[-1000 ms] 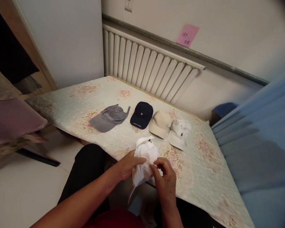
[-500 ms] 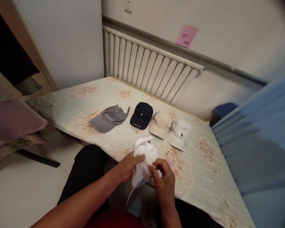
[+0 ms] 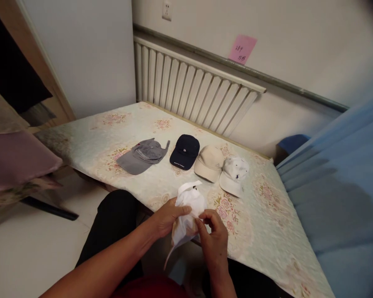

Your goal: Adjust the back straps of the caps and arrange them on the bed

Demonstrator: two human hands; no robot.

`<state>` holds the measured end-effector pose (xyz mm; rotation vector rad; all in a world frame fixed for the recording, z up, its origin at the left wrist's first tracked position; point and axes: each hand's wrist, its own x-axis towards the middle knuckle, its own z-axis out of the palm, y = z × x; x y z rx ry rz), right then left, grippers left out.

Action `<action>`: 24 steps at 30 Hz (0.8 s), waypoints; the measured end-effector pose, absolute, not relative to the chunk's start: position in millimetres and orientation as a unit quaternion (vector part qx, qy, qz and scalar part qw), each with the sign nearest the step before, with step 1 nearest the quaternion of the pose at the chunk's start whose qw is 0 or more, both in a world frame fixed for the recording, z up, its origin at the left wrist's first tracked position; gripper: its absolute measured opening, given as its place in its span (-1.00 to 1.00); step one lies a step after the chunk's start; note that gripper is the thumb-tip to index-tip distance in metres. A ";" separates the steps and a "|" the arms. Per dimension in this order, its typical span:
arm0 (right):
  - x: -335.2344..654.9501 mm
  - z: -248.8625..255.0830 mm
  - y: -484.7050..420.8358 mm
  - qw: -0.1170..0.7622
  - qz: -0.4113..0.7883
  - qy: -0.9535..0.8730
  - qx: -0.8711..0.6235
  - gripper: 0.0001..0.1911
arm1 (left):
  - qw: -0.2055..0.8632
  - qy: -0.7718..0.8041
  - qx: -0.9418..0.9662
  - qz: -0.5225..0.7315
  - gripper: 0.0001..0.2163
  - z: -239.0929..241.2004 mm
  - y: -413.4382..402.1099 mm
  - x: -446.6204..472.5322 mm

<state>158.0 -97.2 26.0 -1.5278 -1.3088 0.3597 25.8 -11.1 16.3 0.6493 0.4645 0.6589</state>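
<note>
Both my hands hold a crumpled white cap [image 3: 189,207] just over the near edge of the bed. My left hand [image 3: 167,218] grips its left side with fingers wrapped round the cloth. My right hand [image 3: 214,235] pinches its lower right part, fingers curled. Behind it, a row of caps lies on the floral bedspread [image 3: 261,223]: a grey cap [image 3: 143,154], a navy cap [image 3: 184,150], a beige cap [image 3: 209,162] and a white spotted cap [image 3: 235,174].
A white radiator [image 3: 192,87] runs along the wall behind the bed, with a pink note [image 3: 241,49] above it. Blue cloth [image 3: 338,182] hangs at the right. A pink cushion [image 3: 15,157] juts in at the left above pale floor.
My right hand has slid slightly left and lower on the white cap, and the cap is bunched a little tighter. The view has tipped up a touch.
</note>
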 end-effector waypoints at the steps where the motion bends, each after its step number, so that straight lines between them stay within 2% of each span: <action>1: 157.8 25.7 -97.5 0.522 0.150 -0.543 -0.640 -0.94 | 0.869 0.221 0.311 0.315 -0.66 16.2 -11.2 25.7; 4: 156.8 23.9 -98.7 0.523 0.154 -0.517 -0.659 -0.93 | 0.874 0.205 0.312 0.312 -0.66 16.3 -11.8 24.8; 10: 155.2 21.1 -99.7 0.518 0.177 -0.466 -0.695 -0.61 | 0.888 0.153 0.316 0.297 -0.61 17.8 -14.9 21.2; 19: 152.9 31.2 -105.5 0.501 0.153 -0.578 -0.625 -0.78 | 0.908 0.163 0.247 0.296 -0.69 19.9 -16.2 17.0; 24: 151.3 21.6 -110.1 0.520 0.160 -0.507 -0.668 -0.65 | 0.908 0.152 0.250 0.299 -0.64 20.6 -17.3 15.4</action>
